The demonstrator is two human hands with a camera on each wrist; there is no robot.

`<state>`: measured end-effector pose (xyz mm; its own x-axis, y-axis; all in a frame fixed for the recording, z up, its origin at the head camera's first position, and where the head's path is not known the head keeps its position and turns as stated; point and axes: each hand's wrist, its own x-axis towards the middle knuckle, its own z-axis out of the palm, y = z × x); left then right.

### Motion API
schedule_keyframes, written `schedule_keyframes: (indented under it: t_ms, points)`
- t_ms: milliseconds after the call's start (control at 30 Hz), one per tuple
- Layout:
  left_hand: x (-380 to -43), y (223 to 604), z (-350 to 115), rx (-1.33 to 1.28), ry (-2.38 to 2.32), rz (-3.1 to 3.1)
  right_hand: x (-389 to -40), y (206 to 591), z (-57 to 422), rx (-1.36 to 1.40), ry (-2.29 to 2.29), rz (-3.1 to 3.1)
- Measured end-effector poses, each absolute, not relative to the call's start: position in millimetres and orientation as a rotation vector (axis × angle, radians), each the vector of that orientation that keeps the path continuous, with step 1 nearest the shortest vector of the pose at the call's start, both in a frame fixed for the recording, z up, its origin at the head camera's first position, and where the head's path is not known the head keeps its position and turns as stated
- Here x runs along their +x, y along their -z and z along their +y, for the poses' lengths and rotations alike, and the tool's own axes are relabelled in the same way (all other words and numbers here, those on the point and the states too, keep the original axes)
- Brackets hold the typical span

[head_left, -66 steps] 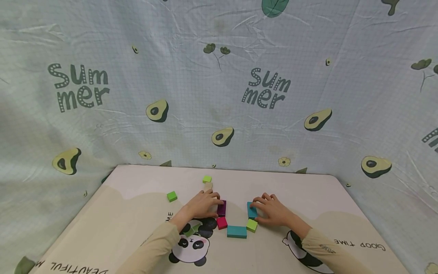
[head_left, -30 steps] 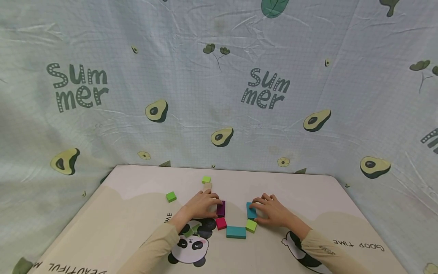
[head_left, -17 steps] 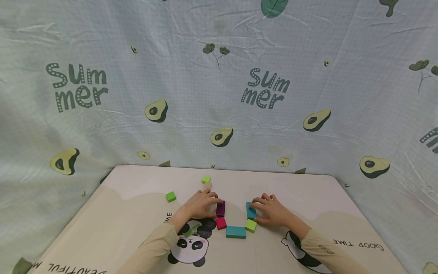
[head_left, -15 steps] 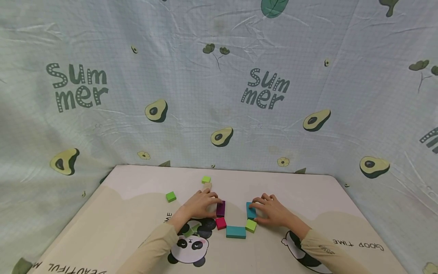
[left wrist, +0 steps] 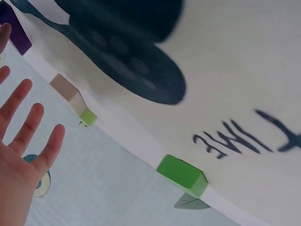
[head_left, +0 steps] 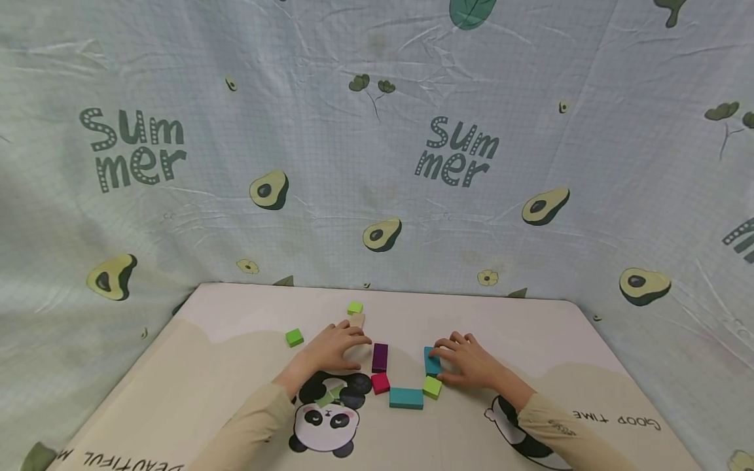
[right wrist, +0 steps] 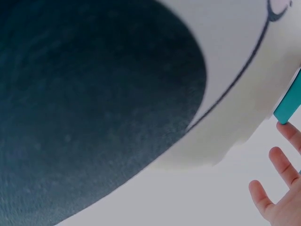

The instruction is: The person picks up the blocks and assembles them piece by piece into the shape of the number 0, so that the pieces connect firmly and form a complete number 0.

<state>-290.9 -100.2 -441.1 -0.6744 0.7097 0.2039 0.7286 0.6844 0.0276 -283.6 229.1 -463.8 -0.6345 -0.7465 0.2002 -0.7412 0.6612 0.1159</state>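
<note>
My left hand [head_left: 332,348] is raised just left of the purple block [head_left: 379,358], fingers spread and holding nothing. The left wrist view has the same hand [left wrist: 23,150] with its fingers apart near that block's end. My right hand [head_left: 465,361] holds the upright-lying blue block [head_left: 432,362] between index finger and thumb. In the right wrist view a fingertip touches the end of the block [right wrist: 289,101]; the thumb is hidden there. Between and below them lie a red block [head_left: 380,383], a teal block [head_left: 406,398] and a yellow-green block [head_left: 432,388], making a U shape.
A green block [head_left: 294,337] lies to the left on the table [head_left: 506,418]. Behind the left hand are a beige block [head_left: 357,320] and a light green block [head_left: 355,307]. A patterned cloth [head_left: 330,144] hangs at the table's far edge.
My left hand has let go of the purple block and moved left, away from it. The purple block stays in place. My right hand keeps its place on the blue block.
</note>
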Motion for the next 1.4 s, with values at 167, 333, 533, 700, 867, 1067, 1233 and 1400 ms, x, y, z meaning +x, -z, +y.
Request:
schedule_keyframes:
  t_ms: [167, 333, 533, 700, 867, 1067, 1233, 1400]
  points:
    - [-291, 440, -111, -1.157, 0.158, -2.685, -285, 464, 230, 1.22, 0.027, -2.611]
    - [-290, 440, -123, -1.139, 0.15, -2.663, -284, 463, 231, 1.231, 0.015, -2.592]
    - [-290, 442, -141, -1.099, 0.137, -2.663, -285, 464, 230, 1.236, -0.003, -2.597]
    - [-292, 442, -157, -1.052, 0.092, -2.651, -286, 465, 231, 1.225, 0.005, -2.626]
    - [-294, 443, -174, -1.015, 0.088, -2.605, -285, 465, 230, 1.226, -0.006, -2.651]
    - [-293, 440, -192, -0.918, 0.097, -2.655, -286, 465, 230, 1.238, 0.008, -2.633]
    - [-292, 440, -202, -0.868, 0.123, -2.673, -285, 463, 230, 1.243, 0.02, -2.62]
    - [-294, 444, -211, -0.867, 0.131, -2.679, -284, 461, 229, 1.228, 0.033, -2.665]
